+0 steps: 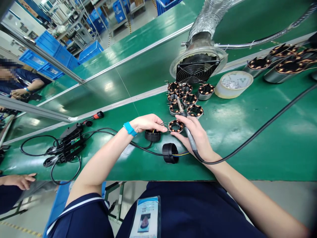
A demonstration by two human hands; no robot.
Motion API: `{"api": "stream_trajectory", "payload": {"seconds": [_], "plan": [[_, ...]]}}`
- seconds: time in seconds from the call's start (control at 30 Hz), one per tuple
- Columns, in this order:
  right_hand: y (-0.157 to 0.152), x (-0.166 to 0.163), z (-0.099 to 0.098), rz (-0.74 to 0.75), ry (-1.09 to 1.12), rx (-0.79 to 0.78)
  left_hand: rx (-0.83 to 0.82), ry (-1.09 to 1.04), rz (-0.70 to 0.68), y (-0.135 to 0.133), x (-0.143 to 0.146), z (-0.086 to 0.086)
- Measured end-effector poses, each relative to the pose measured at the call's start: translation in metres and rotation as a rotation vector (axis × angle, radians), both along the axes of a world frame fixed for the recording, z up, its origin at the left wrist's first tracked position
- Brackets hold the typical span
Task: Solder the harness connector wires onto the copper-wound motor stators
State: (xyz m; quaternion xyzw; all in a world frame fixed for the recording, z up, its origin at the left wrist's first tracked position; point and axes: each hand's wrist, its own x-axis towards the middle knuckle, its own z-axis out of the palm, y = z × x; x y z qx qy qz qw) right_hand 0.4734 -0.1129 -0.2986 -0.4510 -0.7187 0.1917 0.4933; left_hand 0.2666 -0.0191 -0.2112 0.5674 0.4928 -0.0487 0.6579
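My right hand (198,137) is closed around a soldering iron (190,135), whose tip points up and away from me. The thumb and fingertips of the same hand reach around a small motor stator (175,126) with copper windings. My left hand (150,123), with a blue band on its wrist, pinches thin wire leads (163,124) at the stator's left side; the exact grip is partly hidden. Just under that hand stands a black round housing (152,135) with coloured wires inside. A second black housing (169,153) lies on its side nearer me, with coloured wires coming out.
Several stators (189,99) stand beyond my hands, before a fan (197,71) on a foil duct. A white tub (234,84) and larger stators (287,67) are to the right. Black cabled units (73,142) lie left. A co-worker's hand (23,181) rests at the left edge.
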Motion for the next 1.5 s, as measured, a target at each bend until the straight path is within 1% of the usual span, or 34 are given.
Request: {"api": "stream_trajectory", "payload": {"seconds": [0.1, 0.2, 0.27, 0.43, 0.53, 0.63, 0.77, 0.87, 0.93, 0.97, 1.03, 1.1, 1.13, 1.17, 1.2, 1.23, 1.3, 1.33, 1.37, 1.4, 1.43, 1.5], "plan": [[-0.001, 0.0, 0.002, -0.002, 0.002, -0.002, 0.005, 0.008, 0.031, -0.001, -0.002, -0.003], [-0.001, 0.0, 0.003, -0.006, 0.0, -0.003, 0.041, 0.009, 0.02, 0.0, -0.005, -0.004], [-0.001, 0.001, 0.002, -0.001, 0.003, -0.006, 0.047, 0.006, -0.001, 0.001, -0.008, -0.003], [0.0, 0.0, -0.001, 0.004, 0.009, -0.007, -0.014, -0.049, -0.008, 0.002, -0.014, 0.003], [-0.001, 0.0, 0.001, 0.0, -0.014, 0.016, 0.013, -0.053, -0.007, 0.002, -0.016, 0.002], [-0.004, 0.003, 0.009, -0.05, -0.058, 0.101, 0.076, -0.045, 0.05, 0.006, -0.022, 0.0], [-0.003, 0.022, 0.017, -0.212, -0.15, 0.23, 0.168, -0.042, 0.16, 0.025, -0.042, 0.0], [0.004, 0.039, 0.017, -0.267, -0.16, 0.221, 0.26, 0.004, 0.213, 0.043, -0.06, 0.003], [0.01, 0.047, 0.014, -0.246, -0.154, 0.184, 0.363, 0.087, 0.245, 0.052, -0.069, 0.006], [0.013, 0.049, 0.013, -0.229, -0.153, 0.166, 0.444, 0.143, 0.272, 0.053, -0.072, 0.009], [0.017, 0.05, 0.01, -0.196, -0.153, 0.132, 0.677, 0.26, 0.365, 0.047, -0.069, 0.016], [0.019, 0.049, 0.007, -0.174, -0.153, 0.103, 0.881, 0.295, 0.429, 0.027, -0.056, 0.026], [0.019, 0.049, 0.007, -0.169, -0.152, 0.089, 0.933, 0.271, 0.411, 0.012, -0.045, 0.032], [0.019, 0.049, 0.006, -0.166, -0.15, 0.077, 0.939, 0.221, 0.341, -0.006, -0.033, 0.039], [0.019, 0.049, 0.006, -0.164, -0.148, 0.064, 0.916, 0.166, 0.223, -0.025, -0.019, 0.045], [0.019, 0.049, 0.006, -0.163, -0.145, 0.05, 0.904, 0.12, 0.071, -0.044, -0.005, 0.049], [0.019, 0.049, 0.005, -0.164, -0.14, 0.025, 0.895, 0.078, -0.29, -0.08, 0.022, 0.051], [0.018, 0.049, 0.004, -0.167, -0.136, 0.018, 0.909, 0.088, -0.452, -0.096, 0.033, 0.049], [0.018, 0.05, 0.003, -0.17, -0.13, 0.015, 0.94, 0.117, -0.578, -0.108, 0.042, 0.044], [0.017, 0.05, 0.002, -0.174, -0.121, 0.018, 0.985, 0.162, -0.67, -0.118, 0.05, 0.038], [0.016, 0.05, 0.002, -0.179, -0.11, 0.026, 1.041, 0.218, -0.729, -0.125, 0.056, 0.031], [0.013, 0.049, 0.001, -0.188, -0.086, 0.039, 1.149, 0.335, -0.795, -0.132, 0.066, 0.019]]}}
